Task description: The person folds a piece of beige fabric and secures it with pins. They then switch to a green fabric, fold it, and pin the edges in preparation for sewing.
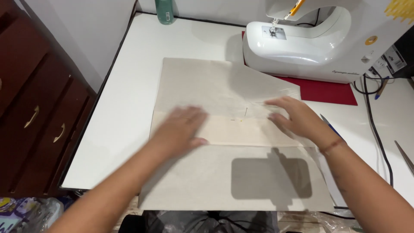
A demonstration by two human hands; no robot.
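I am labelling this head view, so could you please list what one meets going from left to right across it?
Dark wooden drawers → left hand on the beige fabric → right hand → red mat → black cable → metal blade at the right edge.

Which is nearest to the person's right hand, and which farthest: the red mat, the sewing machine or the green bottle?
From the right hand, in the head view:
1. Red mat, just beyond the hand, under the machine.
2. Sewing machine, farther back on the table's right side.
3. Green bottle, at the far back edge, off to the left.
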